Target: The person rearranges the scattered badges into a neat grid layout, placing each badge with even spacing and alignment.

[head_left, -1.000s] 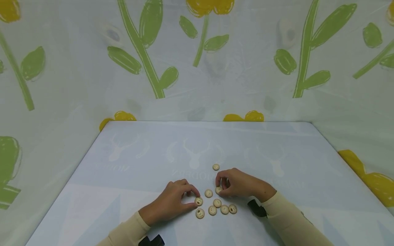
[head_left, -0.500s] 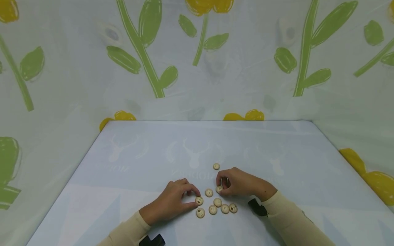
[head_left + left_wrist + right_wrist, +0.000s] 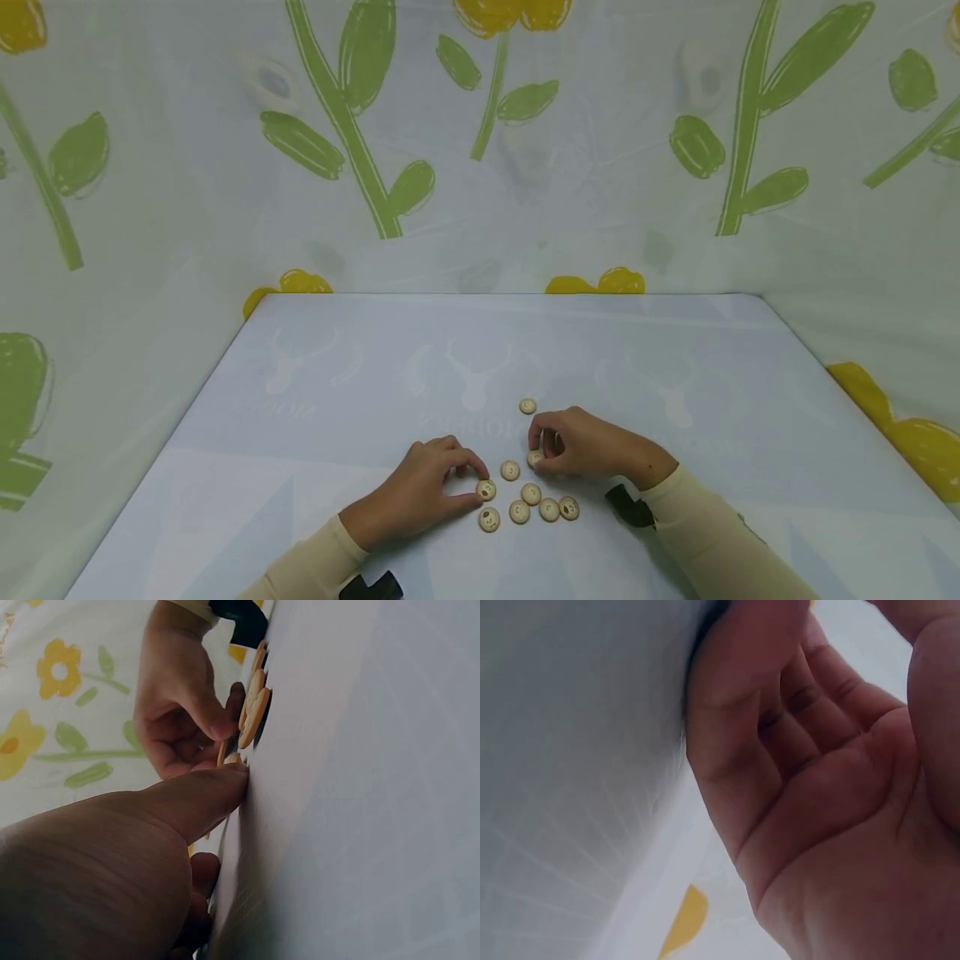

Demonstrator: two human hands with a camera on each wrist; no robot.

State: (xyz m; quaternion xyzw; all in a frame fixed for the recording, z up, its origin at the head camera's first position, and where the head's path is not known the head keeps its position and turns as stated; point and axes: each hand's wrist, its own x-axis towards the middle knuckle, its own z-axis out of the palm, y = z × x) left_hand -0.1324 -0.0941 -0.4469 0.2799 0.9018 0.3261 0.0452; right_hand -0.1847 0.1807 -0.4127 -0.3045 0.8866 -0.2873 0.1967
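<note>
Left hand (image 3: 420, 492) pinches one disc (image 3: 487, 490), right hand (image 3: 592, 447) another disc (image 3: 533, 458), either side of the middle disc (image 3: 510, 471), which a brush from either hand could knock askew.

Nine small round discs (image 3: 531, 494), pale and wood-coloured, are gathered in the lower middle of the head view, with dark marks borne on several faces. At the cluster's left, one gripped disc (image 3: 486, 490) is pinched by thumb and finger of the left hand (image 3: 422, 487). Higher up, a half-hidden disc (image 3: 533, 459) is pinched by the right hand (image 3: 581, 446). The topmost disc (image 3: 528, 406) is set apart above; the remaining six (image 3: 519, 512) are laid flat, face up, below and between.
</note>
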